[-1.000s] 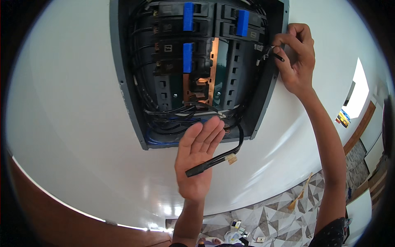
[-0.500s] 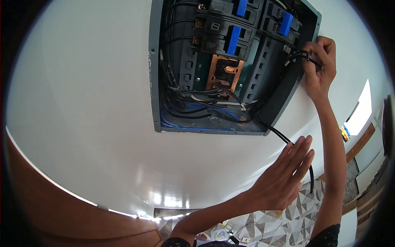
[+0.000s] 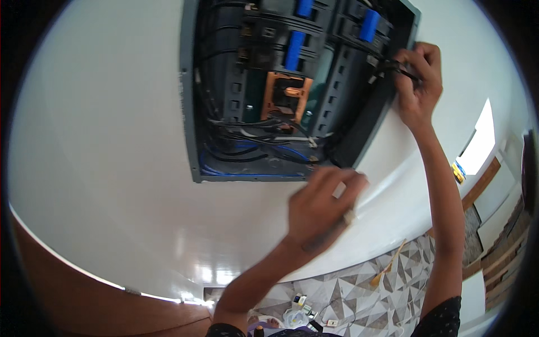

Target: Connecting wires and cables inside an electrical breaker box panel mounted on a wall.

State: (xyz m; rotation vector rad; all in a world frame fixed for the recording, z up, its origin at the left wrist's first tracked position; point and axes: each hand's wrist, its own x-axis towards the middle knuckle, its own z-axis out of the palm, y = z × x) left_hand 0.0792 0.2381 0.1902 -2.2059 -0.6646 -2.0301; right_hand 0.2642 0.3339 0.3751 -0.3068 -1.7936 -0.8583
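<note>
In front of me on the wall is a grey electrical panel box (image 3: 190, 112) with its inside exposed. Black breakers (image 3: 275, 36) with blue switch levers (image 3: 295, 50) fill its upper part, and a copper-coloured bracket (image 3: 271, 92) sits below them. At the box's right edge, my right hand (image 3: 422, 87) is closed around bent black wires (image 3: 393, 67). By the lower right corner, my left hand (image 3: 320, 205) is curled and smeared by motion. A dark length of cable (image 3: 328, 233) shows along its palm side; the fingers look closed on it.
Black wires (image 3: 241, 150) and blue wires (image 3: 224, 173) lie along the box's bottom. White wall (image 3: 112, 140) surrounds the box. On the tiled floor (image 3: 365, 303) below are a broom (image 3: 387, 269), a clear plastic bag (image 3: 295, 318) and small items. A bright window (image 3: 481, 140) is at right.
My left hand has gone from flat with outstretched fingers against the cable to curled, shifting left and up toward the box. My right hand keeps its hold. The whole view has shifted slightly.
</note>
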